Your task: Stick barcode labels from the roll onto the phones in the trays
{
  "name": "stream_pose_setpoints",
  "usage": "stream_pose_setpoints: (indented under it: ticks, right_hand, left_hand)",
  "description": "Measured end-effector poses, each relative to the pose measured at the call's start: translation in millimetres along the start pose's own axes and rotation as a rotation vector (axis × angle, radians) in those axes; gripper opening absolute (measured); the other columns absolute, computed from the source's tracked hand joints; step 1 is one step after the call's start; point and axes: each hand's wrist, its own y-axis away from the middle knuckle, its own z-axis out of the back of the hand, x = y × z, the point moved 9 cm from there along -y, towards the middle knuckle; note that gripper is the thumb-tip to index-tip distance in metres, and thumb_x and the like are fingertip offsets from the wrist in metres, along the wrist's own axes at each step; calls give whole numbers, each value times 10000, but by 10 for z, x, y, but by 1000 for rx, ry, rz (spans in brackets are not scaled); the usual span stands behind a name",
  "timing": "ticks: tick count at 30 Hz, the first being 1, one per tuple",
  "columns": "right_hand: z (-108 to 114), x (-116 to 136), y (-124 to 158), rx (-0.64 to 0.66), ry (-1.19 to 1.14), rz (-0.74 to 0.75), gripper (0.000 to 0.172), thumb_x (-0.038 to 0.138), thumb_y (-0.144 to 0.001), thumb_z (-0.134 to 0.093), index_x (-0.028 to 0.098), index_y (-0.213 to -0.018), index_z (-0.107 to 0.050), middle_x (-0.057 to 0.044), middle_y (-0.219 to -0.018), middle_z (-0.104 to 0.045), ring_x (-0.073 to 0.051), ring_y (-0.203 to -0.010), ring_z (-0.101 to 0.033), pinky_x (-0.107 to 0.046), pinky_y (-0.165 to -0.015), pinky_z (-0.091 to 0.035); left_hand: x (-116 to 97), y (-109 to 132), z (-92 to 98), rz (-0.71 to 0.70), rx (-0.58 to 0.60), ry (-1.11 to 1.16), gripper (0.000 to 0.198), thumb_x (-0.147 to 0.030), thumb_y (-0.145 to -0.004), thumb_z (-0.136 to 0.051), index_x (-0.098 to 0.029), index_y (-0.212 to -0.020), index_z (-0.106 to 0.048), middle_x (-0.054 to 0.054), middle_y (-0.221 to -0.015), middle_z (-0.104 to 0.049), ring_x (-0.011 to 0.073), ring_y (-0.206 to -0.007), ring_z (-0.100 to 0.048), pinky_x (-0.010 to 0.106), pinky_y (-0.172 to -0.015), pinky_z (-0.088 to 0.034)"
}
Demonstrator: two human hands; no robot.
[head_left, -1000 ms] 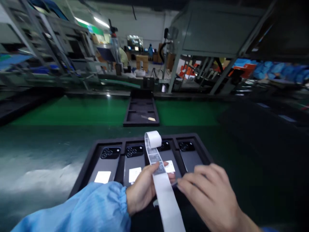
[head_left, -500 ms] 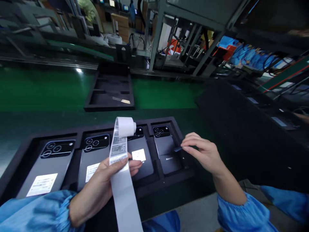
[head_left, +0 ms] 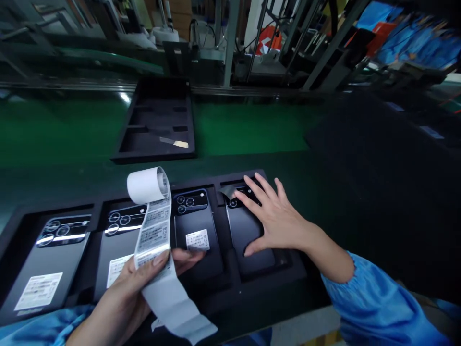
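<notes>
My left hand [head_left: 133, 288] grips a strip of printed labels [head_left: 154, 223] between thumb and fingers. The strip's white roll [head_left: 147, 185] stands up above the hand, and its bare backing [head_left: 180, 307] hangs down in front. My right hand [head_left: 275, 216] is spread wide over the rightmost phone [head_left: 245, 230], covering part of its camera block. A small dark piece of film [head_left: 228, 192] is at a fingertip of this hand, by the phone's top left corner. The phone next to it [head_left: 194, 221] bears a white label [head_left: 198, 240]. Two more labelled phones [head_left: 54, 259] lie at the left.
The phones lie in compartments of a black tray [head_left: 234, 276]. Behind it, on the green belt [head_left: 248, 137], sits another black tray [head_left: 158, 108] with a clear-and-cream strip [head_left: 174, 142] in it. A dark stack [head_left: 382, 158] stands on the right.
My right hand has moved from beside the rightmost phone to over it, and its fingers have gone from pinching the film to spread. The label roll has tilted left; the view has shifted.
</notes>
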Motion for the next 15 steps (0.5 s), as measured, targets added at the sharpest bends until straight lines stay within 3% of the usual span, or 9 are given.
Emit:
stream_pose_setpoints:
  ticks: [6, 8, 11, 13, 15]
  right_hand:
    - [108, -282, -240, -167, -3, -91, 883, 673, -760, -567, 231, -1434, -205, -150, -1482, -60, -403, -1332, -49, -698, -982, -101]
    - [260, -325, -203, -328, -131, -70, 707, 548, -826, -580, 218, -1392, -312, -138, -1464, -159, -358, -1324, -160, -611, -1023, -210]
    - [493, -448, 17, -584, -457, -83, 318, 343, -904, -535, 204, -1190, -533, -106, -1236, -485, -259, -1153, -450, -457, -972, -384]
    - [525, -473, 136, -601, -676, -67, 179, 253, -909, -529, 209, -1071, -592, -67, -1024, -585, -216, -1005, -536, -402, -891, -444]
    - [485, -405, 192, -515, -812, -17, 142, 214, -902, -540, 206, -1027, -608, -52, -935, -599, -202, -949, -547, -370, -834, -460]
  left_hand:
    - [-34, 8, -20, 5, -59, -19, 230, -334, -725, -702, -118, -804, -714, 112, -965, -664, 313, -1112, -517, 321, -1001, -408]
    - [-45, 4, -16, -4, -75, -15, 232, -325, -737, -681, -105, -804, -710, 126, -954, -663, 323, -1101, -523, 339, -997, -414]
    - [-80, -22, -23, -37, -55, -17, 226, -301, -757, -646, -86, -791, -707, 139, -912, -666, 336, -1065, -544, 373, -994, -416]
    - [-98, -54, -26, -49, -14, -16, 223, -270, -786, -598, -76, -801, -707, 144, -909, -666, 334, -1043, -558, 389, -988, -418]
    - [-106, -89, -32, -48, 39, -15, 235, -252, -811, -561, -66, -819, -704, 152, -929, -662, 330, -1040, -559, 393, -980, -421]
